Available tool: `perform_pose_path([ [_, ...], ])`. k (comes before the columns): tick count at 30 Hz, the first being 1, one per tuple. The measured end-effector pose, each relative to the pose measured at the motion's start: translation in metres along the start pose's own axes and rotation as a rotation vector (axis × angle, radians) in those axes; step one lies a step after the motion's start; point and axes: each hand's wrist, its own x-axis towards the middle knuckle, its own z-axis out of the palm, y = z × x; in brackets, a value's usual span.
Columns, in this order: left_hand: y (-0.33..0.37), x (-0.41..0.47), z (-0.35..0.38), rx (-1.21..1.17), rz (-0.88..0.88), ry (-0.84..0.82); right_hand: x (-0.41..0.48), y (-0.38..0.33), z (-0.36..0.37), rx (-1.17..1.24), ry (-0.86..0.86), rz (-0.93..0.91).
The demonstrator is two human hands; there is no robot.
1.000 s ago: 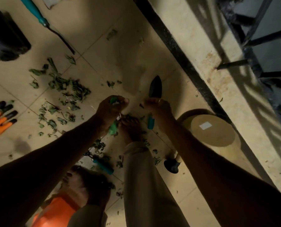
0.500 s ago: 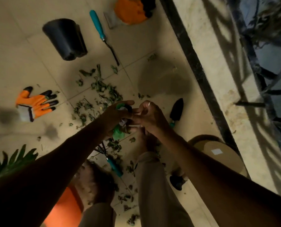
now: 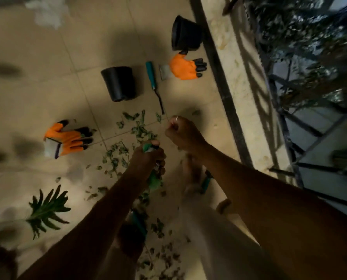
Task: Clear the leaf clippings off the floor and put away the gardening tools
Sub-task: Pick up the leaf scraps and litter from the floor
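Note:
Leaf clippings [image 3: 142, 131] lie scattered over the beige tiles, with more of them near my legs [image 3: 164, 257]. My left hand [image 3: 148, 160] grips a green-handled tool [image 3: 155, 181] above the clippings. My right hand [image 3: 181, 132], with a ring on one finger, is curled in a fist just to the right and apart from the left hand; nothing shows in it. A teal-handled tool [image 3: 153, 77] lies on the floor farther away. Two other teal handles [image 3: 206, 182] [image 3: 139, 223] show partly behind my arms.
Two black pots [image 3: 120, 83] [image 3: 185, 34] lie on their sides. One orange glove [image 3: 186, 66] lies by the far pot, another [image 3: 67, 138] at the left. A leafy frond [image 3: 47, 209] lies lower left. A black-edged ledge [image 3: 225, 93] and railing [image 3: 290, 118] bound the right.
My right hand has pulled away from the left hand and the green tool, up and to the right, and closed into a fist. The view has tilted farther along the floor.

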Motion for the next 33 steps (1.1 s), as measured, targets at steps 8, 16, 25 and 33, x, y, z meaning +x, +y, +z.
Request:
perform_pose_path([
  [8,0.039,0.08,0.024,-0.138,0.035,0.029,0.16,0.032,-0.033,-0.435,0.165,0.012],
  [16,0.007,0.205,0.018,-0.207,0.037,0.151,0.301,0.101,-0.028,-0.746,0.221,0.02],
  [25,0.008,0.218,0.026,-0.213,0.03,0.106,0.306,0.114,-0.05,-0.344,0.322,-0.089],
  [33,0.026,0.218,0.021,-0.219,0.051,0.062,0.304,0.091,-0.065,0.321,0.571,0.054],
])
